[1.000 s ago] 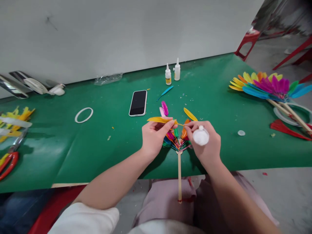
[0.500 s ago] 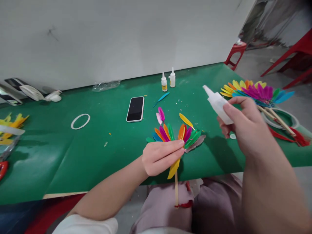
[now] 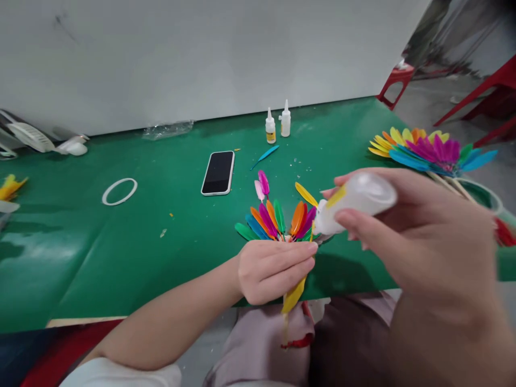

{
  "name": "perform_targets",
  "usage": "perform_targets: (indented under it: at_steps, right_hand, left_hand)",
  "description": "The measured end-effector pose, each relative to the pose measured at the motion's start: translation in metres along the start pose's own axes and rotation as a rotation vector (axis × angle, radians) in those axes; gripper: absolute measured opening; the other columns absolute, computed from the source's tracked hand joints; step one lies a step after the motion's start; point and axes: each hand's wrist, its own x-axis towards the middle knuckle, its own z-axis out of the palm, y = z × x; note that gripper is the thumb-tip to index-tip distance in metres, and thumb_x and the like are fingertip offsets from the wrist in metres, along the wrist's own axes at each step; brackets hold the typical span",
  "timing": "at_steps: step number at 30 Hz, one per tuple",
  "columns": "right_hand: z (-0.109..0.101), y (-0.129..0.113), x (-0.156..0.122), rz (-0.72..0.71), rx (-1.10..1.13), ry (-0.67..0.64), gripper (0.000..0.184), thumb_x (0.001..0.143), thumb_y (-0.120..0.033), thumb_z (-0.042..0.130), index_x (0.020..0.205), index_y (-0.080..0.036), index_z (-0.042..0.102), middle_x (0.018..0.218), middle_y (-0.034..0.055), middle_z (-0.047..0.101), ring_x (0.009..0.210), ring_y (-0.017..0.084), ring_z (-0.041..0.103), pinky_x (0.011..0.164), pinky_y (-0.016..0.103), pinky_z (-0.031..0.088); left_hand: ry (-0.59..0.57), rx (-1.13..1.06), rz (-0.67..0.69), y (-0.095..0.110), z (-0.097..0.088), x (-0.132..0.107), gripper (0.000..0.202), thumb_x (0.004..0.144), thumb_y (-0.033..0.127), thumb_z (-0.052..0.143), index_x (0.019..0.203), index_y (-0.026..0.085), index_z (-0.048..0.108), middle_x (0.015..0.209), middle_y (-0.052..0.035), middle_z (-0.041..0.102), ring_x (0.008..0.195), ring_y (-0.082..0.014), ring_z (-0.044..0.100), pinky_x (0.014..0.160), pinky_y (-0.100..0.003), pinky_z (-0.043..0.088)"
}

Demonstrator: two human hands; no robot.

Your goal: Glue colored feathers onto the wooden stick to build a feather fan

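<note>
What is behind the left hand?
Colorful feathers spread beyond the left hand, and part of a stick shows below it; whatever the hand covers between them cannot be seen.

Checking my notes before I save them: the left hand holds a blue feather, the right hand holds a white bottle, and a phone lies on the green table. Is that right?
Not quite: the head view shows the feather in the left hand is yellow, not blue. The right hand holds a white bottle, and the phone lies on the green table.

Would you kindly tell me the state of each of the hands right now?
Left hand: closed, holding a yellow feather.
Right hand: closed around a tilted white bottle.
</note>
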Motion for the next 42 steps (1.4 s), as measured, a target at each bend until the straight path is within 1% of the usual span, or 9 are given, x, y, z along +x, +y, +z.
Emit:
perform_targets:
  at_steps: [4,8,11,12,17,28,31,36,42]
  right_hand:
    - [0.009,0.006,0.003,0.029,0.058,0.175,0.025,0.072,-0.036,0.065,0.095,-0.025,0.06,0.082,-0.0045,0.059,0.059,0.005,0.052,0.043,0.016,0.043]
    - [0.014,0.006,0.005,-0.003,0.098,0.103,0.024,0.072,-0.03,0.066,0.094,-0.022,0.061,0.078,-0.004,0.059,0.054,0.004,0.051,0.041,0.016,0.043]
    - [0.016,0.006,0.005,-0.04,0.185,0.231,0.022,0.075,-0.025,0.063,0.096,-0.02,0.06,0.09,-0.0016,0.059,0.066,0.006,0.056,0.046,0.016,0.046]
    - [0.017,0.007,0.005,-0.036,0.187,0.214,0.023,0.074,-0.026,0.063,0.097,-0.02,0.06,0.091,-0.0012,0.059,0.066,0.006,0.056,0.046,0.016,0.046]
    - [0.013,0.018,0.005,0.139,0.131,-0.087,0.036,0.071,-0.034,0.066,0.105,-0.025,0.058,0.079,-0.002,0.06,0.049,0.004,0.048,0.04,0.016,0.043]
    - [-0.004,0.034,0.014,0.336,0.414,-0.156,0.048,0.074,-0.036,0.063,0.119,-0.031,0.048,0.086,-0.0004,0.058,0.057,0.008,0.051,0.048,0.023,0.05]
    - [-0.008,0.039,0.014,0.292,0.24,-0.087,0.041,0.072,-0.039,0.063,0.111,-0.03,0.055,0.086,0.0,0.059,0.063,0.01,0.052,0.049,0.024,0.046]
    - [-0.008,0.045,0.012,0.158,-0.12,0.046,0.029,0.07,-0.043,0.065,0.093,-0.027,0.062,0.09,0.0002,0.06,0.081,0.016,0.054,0.072,0.032,0.046]
    - [-0.008,0.039,0.013,0.063,-0.33,0.055,0.026,0.071,-0.046,0.062,0.083,-0.023,0.062,0.083,0.0001,0.058,0.076,0.015,0.051,0.065,0.029,0.041]
  left_hand:
    - [0.002,0.013,0.014,0.001,-0.001,0.002,0.013,0.082,0.007,0.051,0.087,0.002,0.061,0.092,-0.0179,0.068,0.098,-0.021,0.062,0.086,-0.027,0.054]
    - [0.01,0.032,0.015,-0.001,0.001,0.001,0.012,0.082,0.008,0.05,0.088,0.003,0.06,0.092,-0.017,0.068,0.097,-0.0198,0.062,0.085,-0.025,0.054]
    - [0.042,0.039,0.036,-0.002,0.002,0.001,0.012,0.081,0.008,0.052,0.088,0.003,0.06,0.092,-0.0173,0.068,0.097,-0.0206,0.062,0.085,-0.026,0.054]
    - [0.039,0.036,0.04,-0.002,0.001,0.001,0.012,0.081,0.008,0.052,0.088,0.003,0.06,0.092,-0.0175,0.068,0.097,-0.0209,0.062,0.085,-0.026,0.054]
    - [-0.007,0.013,0.015,-0.001,0.001,0.001,0.014,0.083,0.007,0.048,0.087,0.002,0.061,0.093,-0.018,0.068,0.098,-0.0221,0.062,0.085,-0.027,0.054]
    - [0.02,0.043,-0.008,-0.004,0.005,-0.002,0.016,0.084,0.008,0.047,0.091,0.003,0.06,0.095,-0.0185,0.067,0.099,-0.0201,0.061,0.085,-0.026,0.054]
    - [0.026,0.045,-0.019,-0.004,0.006,-0.004,0.016,0.084,0.008,0.048,0.093,0.003,0.06,0.095,-0.0183,0.067,0.1,-0.0194,0.061,0.084,-0.025,0.054]
    - [0.022,0.043,-0.05,-0.006,0.007,-0.007,0.017,0.083,0.008,0.05,0.095,0.003,0.061,0.097,-0.0179,0.067,0.1,-0.0191,0.061,0.081,-0.025,0.054]
    - [-0.017,0.044,-0.089,-0.006,0.01,-0.012,0.019,0.084,0.009,0.048,0.098,0.005,0.06,0.1,-0.0163,0.066,0.101,-0.0173,0.06,0.081,-0.024,0.054]
